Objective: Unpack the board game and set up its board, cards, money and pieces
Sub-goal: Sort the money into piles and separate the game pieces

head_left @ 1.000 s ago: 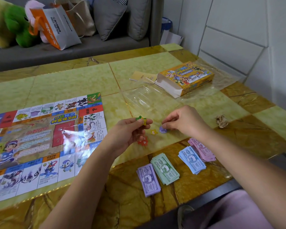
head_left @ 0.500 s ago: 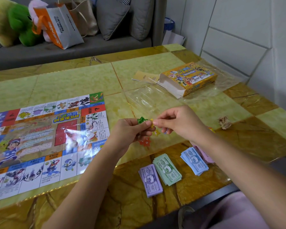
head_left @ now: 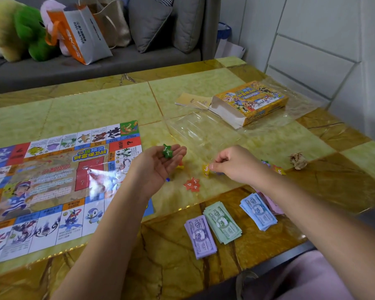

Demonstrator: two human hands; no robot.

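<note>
The game board (head_left: pixel 52 187) lies unfolded on the table's left side. My left hand (head_left: pixel 158 163) is turned palm up just right of the board, and a green star-shaped piece (head_left: pixel 167 150) rests on its straight fingers. My right hand (head_left: pixel 236 165) pinches a yellow piece marked 3 (head_left: pixel 206 169) just above the table. A red star piece (head_left: pixel 192 184) lies between my hands. Purple (head_left: pixel 200 236), green (head_left: pixel 222 221) and blue (head_left: pixel 258 211) money stacks sit near the front edge, with a pink stack (head_left: pixel 273 204) partly hidden under my right forearm.
The yellow game box (head_left: pixel 251 102) lies open at the back right on clear wrapping, with a clear plastic tray (head_left: pixel 201 131) in front of it. A crumpled paper ball (head_left: pixel 298 160) and more small pieces (head_left: pixel 278 169) lie right of my right hand. A sofa with bags stands behind.
My hands have come apart. The left hand has opened palm up with the green piece on it. The right hand has moved right and down, holding the yellow piece.
</note>
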